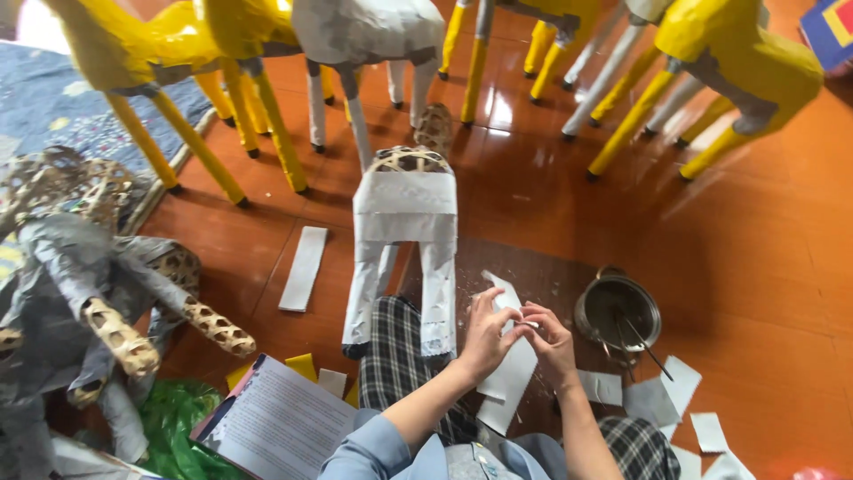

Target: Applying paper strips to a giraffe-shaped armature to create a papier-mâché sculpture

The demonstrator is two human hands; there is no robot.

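Observation:
My left hand [488, 335] and my right hand [549, 338] meet over my lap, both pinching a long white paper strip [508, 373] that runs from the floor down across my checked trouser leg [400, 360]. Just in front of them stands a woven bamboo animal frame [406, 240], its body and two rear legs wrapped in grey-white paper, its head and back left bare lattice. Right of my hands sits a round metal pot [617, 311] with a stick or brush resting in it.
Several yellow and white papered animal figures [222, 53] stand on the orange floor at the back. Partly wrapped bamboo frames [107, 293] lie at left. Paper strips [304, 267], cut scraps [662, 391], an open book [275, 427] and green plastic [178, 418] surround me.

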